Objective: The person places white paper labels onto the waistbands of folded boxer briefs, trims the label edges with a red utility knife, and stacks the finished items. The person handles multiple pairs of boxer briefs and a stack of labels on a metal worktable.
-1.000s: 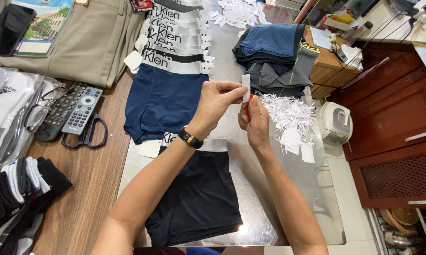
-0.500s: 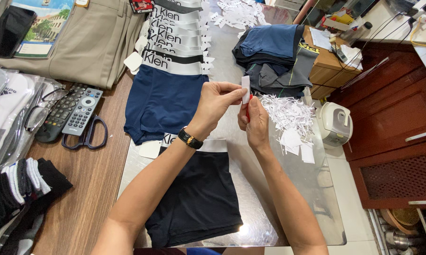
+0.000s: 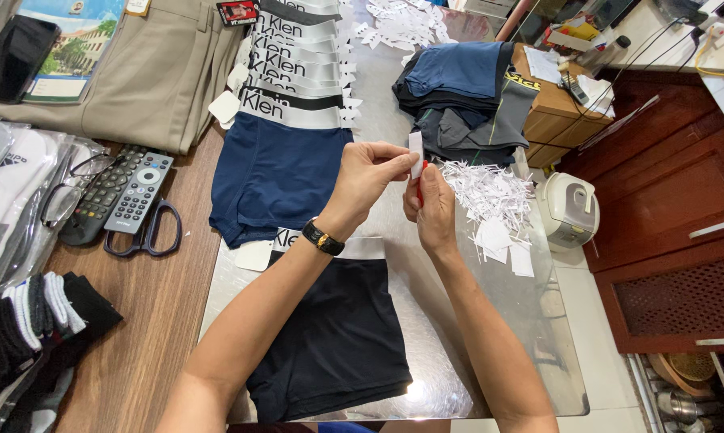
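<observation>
At nine o'clock a pair of black scissors [image 3: 145, 232] lies on the wooden table [image 3: 153, 321] just below two remote controls [image 3: 121, 196], with folded spectacles [image 3: 69, 192] beside them. Toward eleven o'clock sit folded khaki trousers [image 3: 153, 76].

Moving in, navy briefs [image 3: 277, 172] lie spread at ten o'clock of the hands, and black briefs [image 3: 330, 333] lie at seven o'clock, under the left forearm, both on the shiny metal sheet [image 3: 434, 353].

The left hand [image 3: 370, 172], with a dark watch [image 3: 323, 238] at the wrist, is raised from the lower left, wrist bent, thumb and forefinger pinched shut on the upper edge of a small white paper tag [image 3: 415, 152]. The tag stands upright between both hands, at their twelve o'clock tip.

The right hand [image 3: 432, 207] rises from the lower right, fingers curled closed around something red, of which only a sliver shows, touching the tag's lower end.

At three o'clock a heap of white tags [image 3: 490, 200] lies on the sheet; at one o'clock is a stack of folded dark garments [image 3: 466, 96]. A white rice cooker [image 3: 569, 210] stands further right.
</observation>
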Motion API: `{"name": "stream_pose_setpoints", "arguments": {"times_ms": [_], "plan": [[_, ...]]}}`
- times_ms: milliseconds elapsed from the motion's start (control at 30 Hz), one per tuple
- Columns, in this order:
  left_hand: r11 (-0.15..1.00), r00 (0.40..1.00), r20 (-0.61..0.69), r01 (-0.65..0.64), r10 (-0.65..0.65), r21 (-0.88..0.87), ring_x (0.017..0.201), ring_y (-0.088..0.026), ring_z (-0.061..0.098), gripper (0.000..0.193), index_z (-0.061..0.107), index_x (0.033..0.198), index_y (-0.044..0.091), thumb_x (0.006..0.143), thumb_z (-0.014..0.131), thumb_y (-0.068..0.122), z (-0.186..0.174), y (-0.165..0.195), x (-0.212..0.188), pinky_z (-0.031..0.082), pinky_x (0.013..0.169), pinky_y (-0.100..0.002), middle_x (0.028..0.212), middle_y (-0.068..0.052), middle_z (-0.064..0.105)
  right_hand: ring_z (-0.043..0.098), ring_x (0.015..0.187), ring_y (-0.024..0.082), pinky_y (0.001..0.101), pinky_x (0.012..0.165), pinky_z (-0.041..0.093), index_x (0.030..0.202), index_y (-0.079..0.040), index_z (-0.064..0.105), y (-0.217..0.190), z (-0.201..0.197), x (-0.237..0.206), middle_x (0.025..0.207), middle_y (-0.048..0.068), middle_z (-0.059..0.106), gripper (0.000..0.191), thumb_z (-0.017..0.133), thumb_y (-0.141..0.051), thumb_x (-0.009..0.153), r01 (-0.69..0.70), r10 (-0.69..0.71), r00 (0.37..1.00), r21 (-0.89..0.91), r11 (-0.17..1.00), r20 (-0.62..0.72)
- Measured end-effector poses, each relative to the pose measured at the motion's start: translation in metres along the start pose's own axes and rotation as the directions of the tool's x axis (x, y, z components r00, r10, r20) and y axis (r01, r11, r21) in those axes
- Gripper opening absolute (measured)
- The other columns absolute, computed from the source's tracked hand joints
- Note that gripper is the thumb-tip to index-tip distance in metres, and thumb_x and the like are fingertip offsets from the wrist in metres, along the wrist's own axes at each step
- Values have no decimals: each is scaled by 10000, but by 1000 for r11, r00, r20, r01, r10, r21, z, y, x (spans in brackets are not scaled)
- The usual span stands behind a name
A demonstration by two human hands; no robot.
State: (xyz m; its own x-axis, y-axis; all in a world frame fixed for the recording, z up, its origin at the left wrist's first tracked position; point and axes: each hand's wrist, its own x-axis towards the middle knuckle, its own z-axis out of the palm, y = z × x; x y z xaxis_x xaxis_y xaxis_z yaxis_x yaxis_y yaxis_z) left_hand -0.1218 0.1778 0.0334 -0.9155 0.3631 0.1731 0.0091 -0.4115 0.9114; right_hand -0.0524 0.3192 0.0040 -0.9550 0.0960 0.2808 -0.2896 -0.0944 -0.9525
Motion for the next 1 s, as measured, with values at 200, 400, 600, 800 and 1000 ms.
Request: {"name": "stream_pose_setpoints", "arguments": {"times_ms": [200,400,600,800,1000], "plan": [[1000,1000,3,5,-5,31,722,-100,692,207,799,970,-39,877,793,146,1,-3,0,577,684,-237,825,-91,771,321,502,51,226,433,240,940,-95,484,-1,0,0,658,-35,390,439,332,-458,1134,-11,12,1000,8,1000,-10],[999,1000,1,17,-17,35,721,-101,690,206,799,971,-39,878,793,145,2,-6,1,573,678,-238,824,-92,772,323,508,52,225,437,243,946,-98,484,3,-3,-1,669,-37,389,432,342,-460,1135,-2,3,1000,9,1000,-17],[1000,1000,-5,6,-6,-3,732,-94,696,196,794,963,-43,887,784,138,3,-5,0,584,694,-238,832,-83,771,324,492,53,227,423,241,933,-95,483,4,-9,5,655,-35,388,433,369,-460,1136,-92,95,995,93,991,-30],[1000,1000,12,-3,3,-12,727,-92,704,187,777,980,-53,905,770,118,-3,7,2,572,682,-234,820,-72,767,432,541,55,233,464,345,1210,-53,572,-17,-22,14,647,-29,491,423,454,-433,1067,-121,-3,982,-635,763,-190],[1000,1000,15,3,-3,8,731,-77,680,202,777,1004,-46,899,778,127,-1,5,0,560,690,-230,836,-59,760,418,606,67,234,507,360,1172,-36,559,-30,-20,8,791,-23,459,375,432,-388,1142,-53,53,998,-2,999,-38]]}}
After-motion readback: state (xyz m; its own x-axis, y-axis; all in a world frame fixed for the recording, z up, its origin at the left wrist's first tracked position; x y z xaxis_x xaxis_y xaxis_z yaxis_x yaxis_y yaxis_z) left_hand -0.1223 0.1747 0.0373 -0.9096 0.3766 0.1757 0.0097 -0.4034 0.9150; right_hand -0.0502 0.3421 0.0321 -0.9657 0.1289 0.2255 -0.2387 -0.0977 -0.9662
